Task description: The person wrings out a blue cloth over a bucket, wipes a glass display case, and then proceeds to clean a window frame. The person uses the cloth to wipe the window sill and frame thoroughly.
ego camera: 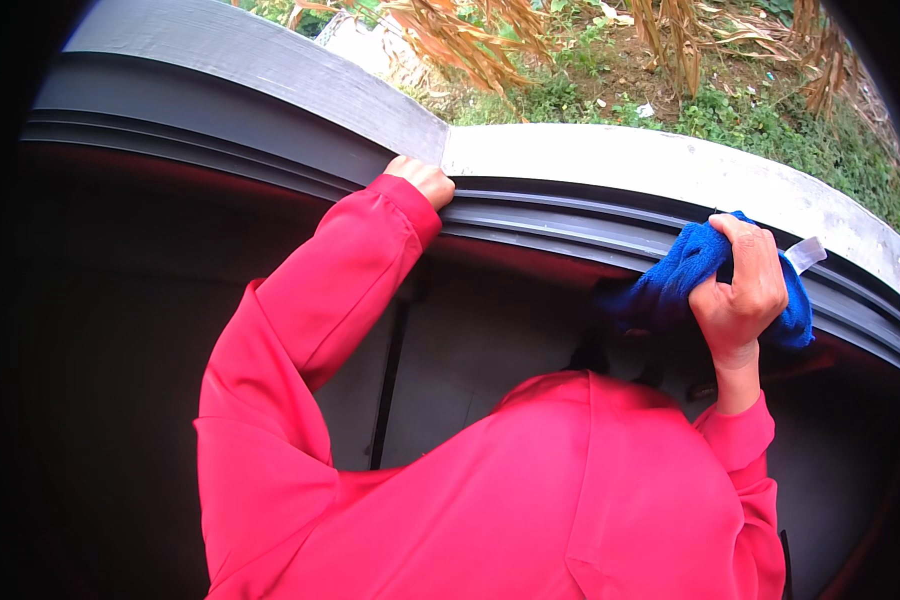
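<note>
My left hand [424,180] is curled over the dark metal window frame [217,112], near the spot where the pale sill changes from grey to bright white. Its fingertips are hidden. In my right hand [746,289] is a bunched blue cloth [690,259] with a white tag [805,253]. The cloth lies over the grooved window track [562,225] towards the right, and part of it hangs down on the inner side. Fingers and thumb pinch the cloth from above.
Beyond the window track runs a pale sill [645,154]. Outside are dry corn leaves [465,37] and low green plants [750,120] on soil. Below the frame, the grey floor [450,337] lies in shadow, with a dark line [390,382] across it.
</note>
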A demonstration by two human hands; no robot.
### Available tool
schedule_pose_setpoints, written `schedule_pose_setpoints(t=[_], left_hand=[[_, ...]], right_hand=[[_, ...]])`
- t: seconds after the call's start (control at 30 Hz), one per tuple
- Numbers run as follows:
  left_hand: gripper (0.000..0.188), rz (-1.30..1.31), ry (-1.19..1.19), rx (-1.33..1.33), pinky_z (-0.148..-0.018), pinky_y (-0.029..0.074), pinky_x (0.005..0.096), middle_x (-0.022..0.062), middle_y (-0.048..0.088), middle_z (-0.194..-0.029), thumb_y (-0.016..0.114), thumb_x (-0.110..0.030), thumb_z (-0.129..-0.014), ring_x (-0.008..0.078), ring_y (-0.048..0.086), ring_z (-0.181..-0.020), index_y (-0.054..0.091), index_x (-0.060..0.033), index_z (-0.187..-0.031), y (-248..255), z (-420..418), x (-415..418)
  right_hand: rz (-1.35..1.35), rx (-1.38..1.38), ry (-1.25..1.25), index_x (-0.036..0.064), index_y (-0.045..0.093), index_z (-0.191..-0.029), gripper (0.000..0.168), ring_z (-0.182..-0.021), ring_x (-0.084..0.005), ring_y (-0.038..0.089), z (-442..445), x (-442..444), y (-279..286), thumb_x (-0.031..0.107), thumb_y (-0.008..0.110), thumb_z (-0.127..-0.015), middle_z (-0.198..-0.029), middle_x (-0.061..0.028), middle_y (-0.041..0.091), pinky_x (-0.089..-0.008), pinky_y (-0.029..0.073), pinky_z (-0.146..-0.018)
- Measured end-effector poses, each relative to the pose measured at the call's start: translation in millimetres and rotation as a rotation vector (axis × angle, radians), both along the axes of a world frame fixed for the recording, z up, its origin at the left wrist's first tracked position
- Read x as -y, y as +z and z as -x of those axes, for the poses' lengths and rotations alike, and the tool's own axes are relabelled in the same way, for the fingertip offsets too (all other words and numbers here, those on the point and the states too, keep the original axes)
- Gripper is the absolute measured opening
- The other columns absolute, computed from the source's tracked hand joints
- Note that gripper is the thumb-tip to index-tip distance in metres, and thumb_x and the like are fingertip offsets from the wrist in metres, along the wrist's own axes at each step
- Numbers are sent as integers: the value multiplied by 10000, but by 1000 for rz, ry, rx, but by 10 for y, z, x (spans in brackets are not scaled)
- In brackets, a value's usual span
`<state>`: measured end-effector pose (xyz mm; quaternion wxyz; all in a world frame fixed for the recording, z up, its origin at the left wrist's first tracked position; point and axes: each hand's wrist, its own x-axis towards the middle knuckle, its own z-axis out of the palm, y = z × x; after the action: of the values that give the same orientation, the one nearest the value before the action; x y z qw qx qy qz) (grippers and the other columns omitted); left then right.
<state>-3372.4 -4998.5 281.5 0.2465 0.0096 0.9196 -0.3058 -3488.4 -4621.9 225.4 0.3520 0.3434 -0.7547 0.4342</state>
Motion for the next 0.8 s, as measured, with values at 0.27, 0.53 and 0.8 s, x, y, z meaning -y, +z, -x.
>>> schedule_pose_setpoints(t=[0.27, 0.53, 0.8], left_hand=[[166, 68, -108, 39, -744, 579, 408, 92, 717, -803, 594, -142, -780, 270, 715, -818, 759, -135, -759, 191, 36, -348], [158, 95, -168, 155, -747, 583, 407, 98, 716, -801, 606, -139, -771, 273, 716, -818, 765, -137, -767, 115, 50, -289], [118, 42, -194, 112, -716, 565, 397, 86, 700, -804, 634, -114, -765, 285, 702, -802, 750, -136, -768, 68, 78, -275]], right_hand=[[7, -5, -4, 18, 673, -894, 281, -744, -292, 663, 15, -10, -3, -95, 605, -646, -812, -111, 673, -336, 529, -675], [5, -8, -22, 20, 675, -886, 269, -750, -293, 668, 8, 1, -38, -89, 611, -648, -809, -104, 671, -346, 535, -681], [8, -33, -18, 25, 674, -894, 268, -739, -295, 663, 22, -9, -68, -71, 627, -648, -809, -102, 671, -341, 523, -658]])
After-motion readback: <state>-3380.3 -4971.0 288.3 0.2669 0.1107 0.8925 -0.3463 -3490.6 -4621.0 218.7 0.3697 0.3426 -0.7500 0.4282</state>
